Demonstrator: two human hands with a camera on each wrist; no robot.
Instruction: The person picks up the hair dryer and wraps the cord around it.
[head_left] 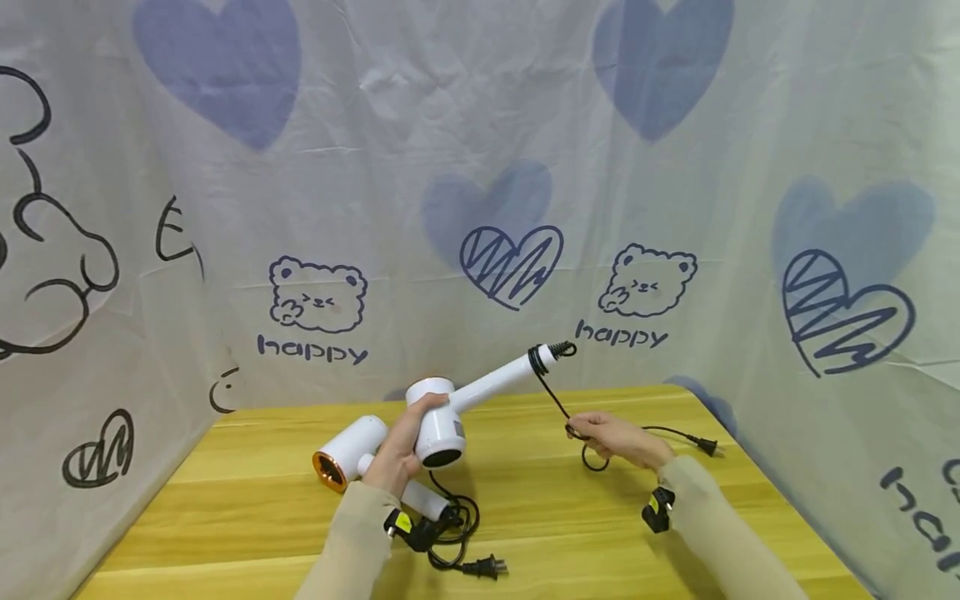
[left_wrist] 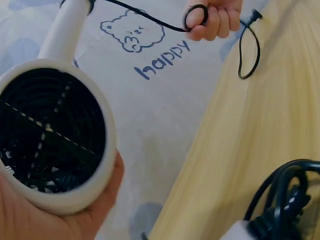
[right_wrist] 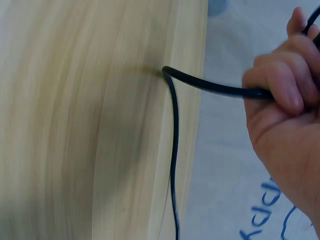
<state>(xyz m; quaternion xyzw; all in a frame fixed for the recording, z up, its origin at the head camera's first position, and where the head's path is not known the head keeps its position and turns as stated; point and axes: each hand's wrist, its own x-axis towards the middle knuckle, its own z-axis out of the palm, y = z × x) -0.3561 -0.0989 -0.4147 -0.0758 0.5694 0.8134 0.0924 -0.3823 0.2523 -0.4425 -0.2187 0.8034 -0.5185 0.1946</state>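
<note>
Wooden table (head_left: pixel 570 525) bears a second dryer (head_left: pixel 358 444); left hand (head_left: pixel 403 446) partly hides it.

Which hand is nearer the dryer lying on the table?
Left. In the head view, the left hand partly covers the lying dryer; the right hand is well off to its right, holding a cord.

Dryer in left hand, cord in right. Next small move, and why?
I'd probably pass the right hand round the handle for another turn of cord: some turns already circle its end, the left hand holds the dryer, and the length toward the plug is unwound.
</note>
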